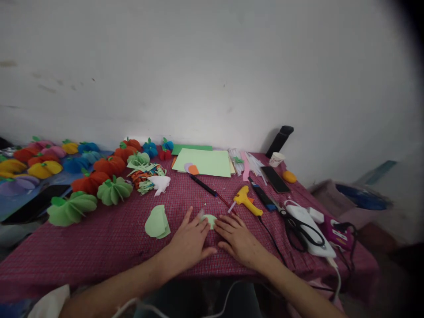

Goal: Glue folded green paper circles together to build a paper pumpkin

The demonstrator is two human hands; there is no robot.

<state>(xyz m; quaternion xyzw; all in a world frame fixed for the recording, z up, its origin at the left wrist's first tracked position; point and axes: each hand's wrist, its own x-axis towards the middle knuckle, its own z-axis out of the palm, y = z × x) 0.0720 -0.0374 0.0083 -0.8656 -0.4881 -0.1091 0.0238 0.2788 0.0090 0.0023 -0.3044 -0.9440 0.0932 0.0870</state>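
Observation:
Both of my hands rest flat on the red checked tablecloth (109,238) near the front edge. My left hand (190,240) and my right hand (236,236) have their fingers stretched out, pressing on a small light-green paper circle (210,219) between the fingertips. A stack of folded light-green paper circles (157,222) lies just left of my left hand. A yellow glue gun (246,199) lies behind my right hand.
Paper pumpkins in green (114,190), orange, yellow and blue line the left side. Green paper sheets (203,162) lie at the back. Black scissors (300,225), a phone (276,179), a paper cup (276,159) and a pen (203,185) lie to the right. A white wall stands behind.

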